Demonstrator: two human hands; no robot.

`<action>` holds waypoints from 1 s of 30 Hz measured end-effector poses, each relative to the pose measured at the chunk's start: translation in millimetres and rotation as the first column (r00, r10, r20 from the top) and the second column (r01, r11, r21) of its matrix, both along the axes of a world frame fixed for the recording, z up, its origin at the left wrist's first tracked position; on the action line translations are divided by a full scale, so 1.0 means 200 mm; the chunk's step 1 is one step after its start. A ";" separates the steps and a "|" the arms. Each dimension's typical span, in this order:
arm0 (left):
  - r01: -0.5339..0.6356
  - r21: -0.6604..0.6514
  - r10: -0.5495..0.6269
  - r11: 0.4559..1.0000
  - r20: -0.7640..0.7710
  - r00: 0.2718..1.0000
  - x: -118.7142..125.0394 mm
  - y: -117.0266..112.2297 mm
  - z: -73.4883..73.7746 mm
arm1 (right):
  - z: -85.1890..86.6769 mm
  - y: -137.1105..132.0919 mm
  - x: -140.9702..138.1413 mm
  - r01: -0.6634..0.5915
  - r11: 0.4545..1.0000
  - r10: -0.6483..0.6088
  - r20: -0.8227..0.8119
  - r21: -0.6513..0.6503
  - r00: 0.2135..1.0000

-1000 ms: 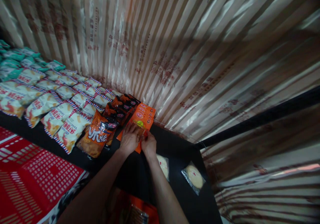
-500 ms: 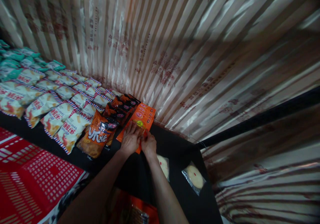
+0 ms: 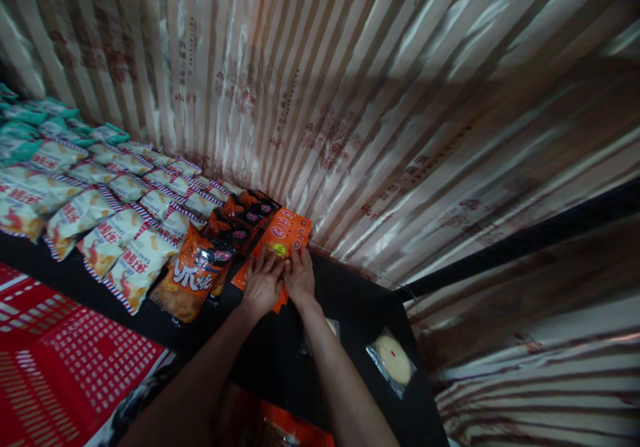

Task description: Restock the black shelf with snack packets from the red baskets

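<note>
Several flat orange snack packets lie overlapping in a row on the black tabletop. My left hand rests on the nearest packet with its fingers stretched out. Beside it my right hand lies on the same packet's right side, fingers extended. The hands hide much of that packet's lower part. Left of them stands a plump orange-and-brown snack bag, with dark orange bags lined up behind it.
Rows of white snack bags and green bags fill the left. A red plastic basket is at lower left. Round wrapped cakes lie at right. A striped curtain and a black bar border the table. Orange packaging shows below.
My right hand has gone from curled at the packet's edge to lying flat with fingers extended, a little farther up. My left hand stays on the packet, its fingers slightly shifted.
</note>
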State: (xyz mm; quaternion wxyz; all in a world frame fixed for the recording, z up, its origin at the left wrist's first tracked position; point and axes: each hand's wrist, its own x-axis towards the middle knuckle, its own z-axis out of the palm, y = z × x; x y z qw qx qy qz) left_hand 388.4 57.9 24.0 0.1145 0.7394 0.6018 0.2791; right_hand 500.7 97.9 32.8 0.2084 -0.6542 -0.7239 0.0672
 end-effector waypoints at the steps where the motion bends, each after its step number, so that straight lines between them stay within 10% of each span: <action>1: -0.006 0.004 0.006 1.000 -0.005 1.000 0.00 0.00 0.00 | -0.01 0.02 0.00 -0.005 1.000 0.005 0.000 -0.010 1.000; 30: 0.008 -0.030 -0.009 1.000 -0.025 1.000 -0.03 0.01 0.03 | -0.07 0.15 0.06 0.060 0.998 -0.067 -0.229 -0.034 0.971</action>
